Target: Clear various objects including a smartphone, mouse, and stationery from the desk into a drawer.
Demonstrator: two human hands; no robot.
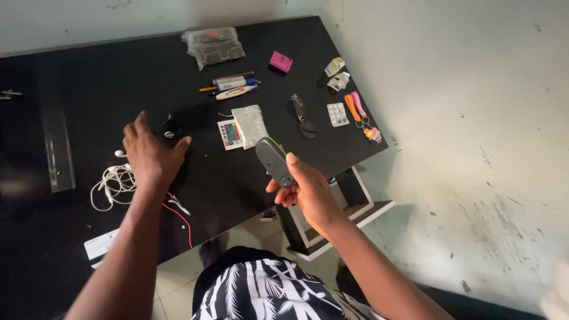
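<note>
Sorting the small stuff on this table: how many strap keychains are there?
2: an orange strap keychain and a pink strap keychain, side by side near the black table's right edge. None seem hidden.

blk table (89, 71), pink block (281, 61), grey remote (274, 161), wht earphones (112, 185)

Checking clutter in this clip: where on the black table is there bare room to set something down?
Bare: the far-left stretch of the table between the clear strip and the plastic bag; also the near edge below the grey pouch. Crowded: the right end around the pens and key straps.
</note>
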